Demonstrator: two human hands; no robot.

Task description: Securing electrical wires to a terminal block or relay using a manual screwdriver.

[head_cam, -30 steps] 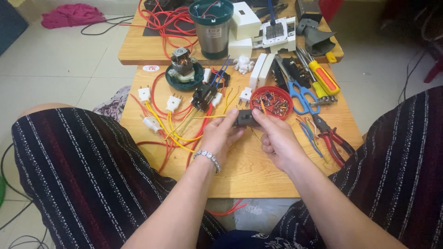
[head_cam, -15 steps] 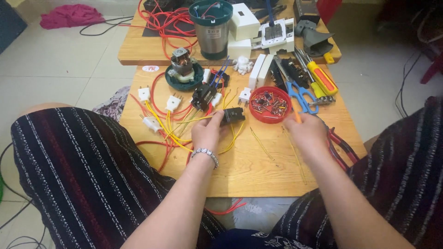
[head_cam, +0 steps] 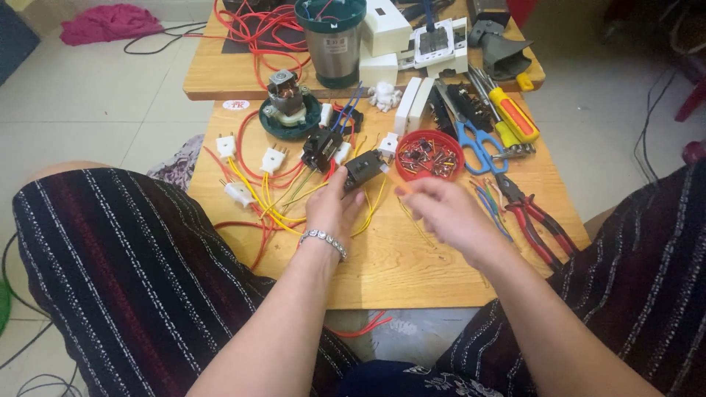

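My knees in dark striped cloth frame the view left and right, forearms running up between them. My left hand (head_cam: 332, 209), silver bracelet (head_cam: 323, 239) on the wrist, pinches a small black switch block (head_cam: 364, 167) at its fingertips, held just over the wooden table (head_cam: 412, 265), yellow wires trailing from under it. My right hand (head_cam: 445, 209) is blurred, hovering over the table just right of the block, not touching it; something thin and orange shows at its fingertips, but I cannot tell if the fingers are gripping it.

Right of that hand: red-handled pliers (head_cam: 540, 224) flat on the table, loose coloured wire bits beside them. Left of the left hand: yellow and red wires (head_cam: 257, 202) fanning out to three white plugs (head_cam: 239, 192).

Just beyond the block: red round dish (head_cam: 429, 154) full of small parts, near the block's right side. A second black block (head_cam: 321, 147) sits just left of the held one. Further: blue-handled scissors (head_cam: 476, 143), yellow-and-red screwdriver (head_cam: 515, 116), small motor on a green base (head_cam: 284, 106).

Far table: steel cylinder with green rim (head_cam: 334, 40), white switch boxes (head_cam: 434, 40), red cable loops. Pink cloth (head_cam: 107, 22) on the floor, far left.
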